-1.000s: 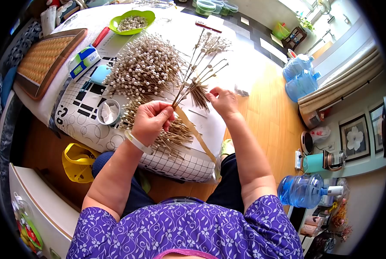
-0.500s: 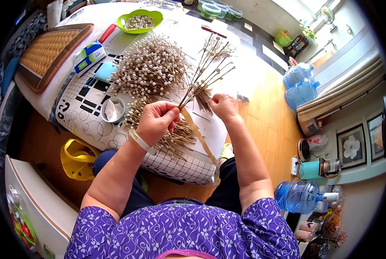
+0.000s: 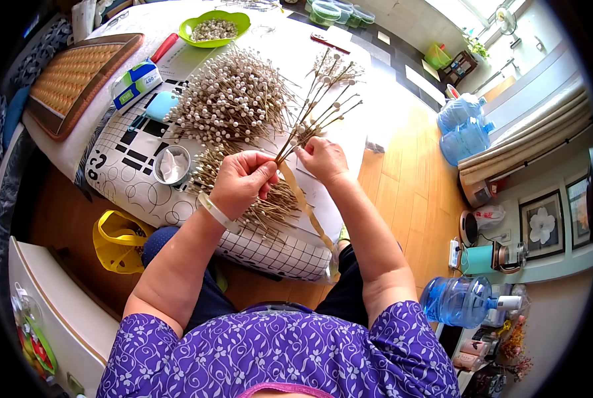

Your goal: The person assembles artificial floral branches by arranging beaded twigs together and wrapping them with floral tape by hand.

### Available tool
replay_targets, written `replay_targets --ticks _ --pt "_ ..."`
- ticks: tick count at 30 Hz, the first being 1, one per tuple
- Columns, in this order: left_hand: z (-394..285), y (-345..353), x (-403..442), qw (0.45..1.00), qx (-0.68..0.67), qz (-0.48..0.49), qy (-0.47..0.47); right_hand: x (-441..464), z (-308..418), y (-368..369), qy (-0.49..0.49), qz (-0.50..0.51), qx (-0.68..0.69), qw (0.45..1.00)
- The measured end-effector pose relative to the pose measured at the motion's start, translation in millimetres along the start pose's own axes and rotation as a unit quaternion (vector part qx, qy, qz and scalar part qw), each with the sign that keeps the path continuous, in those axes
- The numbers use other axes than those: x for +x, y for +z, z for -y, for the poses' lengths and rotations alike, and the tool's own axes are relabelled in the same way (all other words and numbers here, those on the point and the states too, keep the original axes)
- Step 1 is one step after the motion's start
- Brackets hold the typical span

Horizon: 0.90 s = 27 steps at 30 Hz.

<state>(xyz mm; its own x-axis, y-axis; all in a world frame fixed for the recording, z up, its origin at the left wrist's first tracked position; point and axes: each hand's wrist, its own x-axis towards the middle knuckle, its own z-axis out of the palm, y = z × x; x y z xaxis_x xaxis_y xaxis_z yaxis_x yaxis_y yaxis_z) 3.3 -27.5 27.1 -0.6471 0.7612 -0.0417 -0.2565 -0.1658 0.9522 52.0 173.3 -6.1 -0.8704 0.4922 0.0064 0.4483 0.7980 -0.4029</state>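
My left hand (image 3: 242, 182) pinches the lower ends of a branching spray of thin brown stems (image 3: 323, 89) with small round tips. A tan strip of tape (image 3: 303, 202) hangs from beside those fingers towards my lap. Close to the right of the spray, my right hand (image 3: 323, 159) is closed, its fingertips by the stems; what they hold, if anything, is hidden. Beyond my left hand lies a large heap of stems with pale bead tips (image 3: 230, 99). More bead-tipped stems (image 3: 270, 209) lie beneath my left hand, partly covered by it.
On the table stand a white cup with tissue (image 3: 173, 166) and a green bowl of beads (image 3: 215, 30). A tissue pack (image 3: 136, 85) and a light-blue item (image 3: 161, 106) lie at left. A yellow bag (image 3: 116, 242) sits below. Water bottles (image 3: 465, 142) stand on the floor at right.
My right hand has moved left, in towards the stems beside my left hand. My left hand keeps its grip on the spray in nearly the same place.
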Motion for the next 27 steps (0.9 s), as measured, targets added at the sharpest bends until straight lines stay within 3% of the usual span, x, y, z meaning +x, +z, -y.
replay_targets --ticks 5,13,16,19,23,27 --pt "-1.3 0.0 0.1 1.0 -0.002 0.003 -0.004 11.6 10.7 11.2 0.03 0.044 -0.099 0.994" --pt "-4.0 -3.1 -3.6 1.0 -0.018 0.004 0.0 -8.8 10.1 -24.5 0.031 0.087 -0.134 0.987" --pt "-2.8 -3.3 -1.6 1.0 -0.017 0.009 0.01 -2.4 -21.3 -24.0 -0.025 0.038 0.051 0.998" --pt "-2.6 -2.1 -0.9 1.0 -0.021 0.001 0.004 8.8 -29.2 -56.6 0.046 0.005 0.155 0.987" --pt "-0.4 -1.3 1.0 1.0 -0.031 -0.006 0.002 36.2 -36.8 -89.0 -0.061 -0.103 -0.091 0.989" --pt "-1.3 -2.5 4.4 0.999 -0.033 -0.01 0.001 69.4 -38.8 -88.4 -0.1 -0.1 -0.17 0.975"
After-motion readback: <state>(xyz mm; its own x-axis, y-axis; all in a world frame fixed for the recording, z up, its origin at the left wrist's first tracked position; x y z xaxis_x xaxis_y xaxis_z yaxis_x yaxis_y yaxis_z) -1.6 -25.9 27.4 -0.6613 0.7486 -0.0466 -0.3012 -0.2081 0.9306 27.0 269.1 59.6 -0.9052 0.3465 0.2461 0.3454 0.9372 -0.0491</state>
